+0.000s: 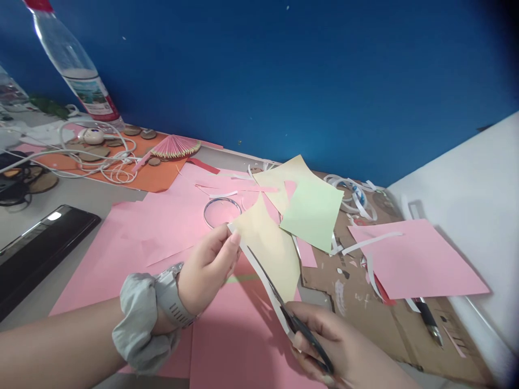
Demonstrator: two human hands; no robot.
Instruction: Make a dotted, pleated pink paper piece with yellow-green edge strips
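My left hand pinches the upper left corner of a pale yellow sheet of paper, thumb on top. In my right hand is a pair of black-handled scissors, fingers wrapped round the handles. The scissor blades lie along the sheet's near edge, where a narrow white strip borders the yellow. Pink paper sheets spread under both hands. Just beyond my left hand a thin metal ring rests on the pink paper. Past the held sheet lies a light green sheet, overlapping another yellow one.
Brown cardboard on the right bears a pink square, a pen and paper strips. At left are a black phone, tangled white cable, a pink paper fan and a plastic bottle. A blue wall stands behind.
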